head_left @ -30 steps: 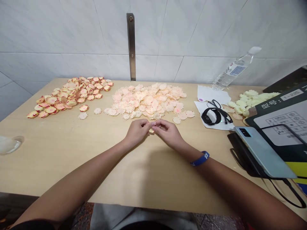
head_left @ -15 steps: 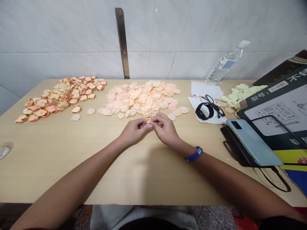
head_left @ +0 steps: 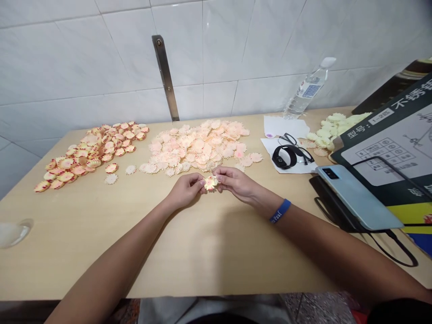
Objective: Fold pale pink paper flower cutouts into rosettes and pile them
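Two bare hands at the centre of the frame, clamped on one small flower piece (head_left: 211, 182), cream-yellow with red marks and a frilled rim. Left hand (head_left: 185, 189): thumb and fingers pinch its left edge. Right hand (head_left: 236, 183): thumb and fingers pinch its right edge. Piece bridges the gap between them; far-side fingertips partly hidden.

Immediate surroundings: pile of pale pink pieces (head_left: 199, 146) just beyond the hands, upper centre, its ragged near edge close to the fingers. Least room on that side. Toward the bottom of the frame, a wide stretch of wooden tabletop (head_left: 162, 265) runs to the straight front edge; shadow right of centre. Broad room leftward too, as far as a clear vessel (head_left: 16, 231) cut by the frame's left edge.

Upper left: heap of red-edged pieces (head_left: 89, 153), trailing diagonally along the table's slanting left edge; a few loose discs near its right end.

Right side tighter. Blue wristband (head_left: 281, 211) on the right wrist. Farther right, phone (head_left: 359, 195) over a dark object, cable (head_left: 401, 256) looping near the forearm. Printed box (head_left: 388, 135) at the right edge. Upper right: black band (head_left: 283, 157) and glasses on white paper, bottle (head_left: 305, 92) leaning at the table's back edge, pale green pieces (head_left: 332, 128) beside the box.
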Available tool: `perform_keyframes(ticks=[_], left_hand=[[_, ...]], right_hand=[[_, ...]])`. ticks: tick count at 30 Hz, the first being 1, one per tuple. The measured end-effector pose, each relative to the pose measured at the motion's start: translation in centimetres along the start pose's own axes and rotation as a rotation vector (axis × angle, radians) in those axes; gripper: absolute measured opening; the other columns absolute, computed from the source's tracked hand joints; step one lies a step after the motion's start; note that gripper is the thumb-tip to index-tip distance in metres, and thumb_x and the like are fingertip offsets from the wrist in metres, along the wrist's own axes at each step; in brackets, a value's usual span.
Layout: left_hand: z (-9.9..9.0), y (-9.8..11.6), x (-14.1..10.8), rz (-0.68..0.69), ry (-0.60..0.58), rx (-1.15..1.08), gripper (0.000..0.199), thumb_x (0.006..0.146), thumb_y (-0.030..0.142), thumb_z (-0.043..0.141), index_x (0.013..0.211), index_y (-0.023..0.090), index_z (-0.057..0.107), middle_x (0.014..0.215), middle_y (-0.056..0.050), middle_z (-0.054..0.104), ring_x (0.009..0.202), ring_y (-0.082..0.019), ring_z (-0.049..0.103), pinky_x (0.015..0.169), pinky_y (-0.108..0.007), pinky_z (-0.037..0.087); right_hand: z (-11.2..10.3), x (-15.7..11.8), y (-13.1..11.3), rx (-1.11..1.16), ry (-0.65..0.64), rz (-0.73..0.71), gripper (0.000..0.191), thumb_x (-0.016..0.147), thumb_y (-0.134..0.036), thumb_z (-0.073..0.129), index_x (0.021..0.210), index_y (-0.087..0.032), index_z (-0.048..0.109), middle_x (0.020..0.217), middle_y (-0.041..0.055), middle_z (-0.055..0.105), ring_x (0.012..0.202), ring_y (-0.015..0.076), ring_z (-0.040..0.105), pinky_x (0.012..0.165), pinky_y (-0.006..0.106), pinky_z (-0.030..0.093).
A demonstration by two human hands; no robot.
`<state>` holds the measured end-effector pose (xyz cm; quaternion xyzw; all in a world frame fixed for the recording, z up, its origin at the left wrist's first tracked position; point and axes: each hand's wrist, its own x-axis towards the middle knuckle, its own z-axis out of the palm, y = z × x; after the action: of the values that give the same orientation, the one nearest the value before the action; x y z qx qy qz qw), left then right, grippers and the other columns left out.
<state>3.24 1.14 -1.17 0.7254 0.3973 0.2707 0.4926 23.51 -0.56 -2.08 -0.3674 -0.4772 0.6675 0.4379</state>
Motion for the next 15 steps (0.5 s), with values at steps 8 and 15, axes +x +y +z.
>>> perform_keyframes(ticks=[8,15], left_hand=[[-0.5,0.1,-0.2,-0.024,-0.034,-0.167,0.033,0.084,0.044,0.060,0.069,0.015,0.058,0.066,-0.003,0.061,0.063,-0.014,0.055,0.064,-0.026,0.043],[0.5,0.9,-0.4,-0.065,0.057,-0.030,0.020,0.078,0.033,0.057,0.083,0.015,0.066,0.072,-0.001,0.063,0.065,-0.014,0.054,0.061,-0.024,0.040]], right_hand=[[0.6,0.4,0.6,0.158,0.020,0.051,0.041,0.065,-0.045,0.085,0.086,-0.017,0.064,0.075,0.0012,0.059,0.066,0.0132,0.055,0.060,0.028,0.044],[1.3,0.4,1.6,-0.215,0.031,-0.155,0.040,0.079,-0.055,0.069,0.078,-0.018,0.056,0.076,-0.0009,0.054,0.056,0.0095,0.052,0.057,0.028,0.046]])
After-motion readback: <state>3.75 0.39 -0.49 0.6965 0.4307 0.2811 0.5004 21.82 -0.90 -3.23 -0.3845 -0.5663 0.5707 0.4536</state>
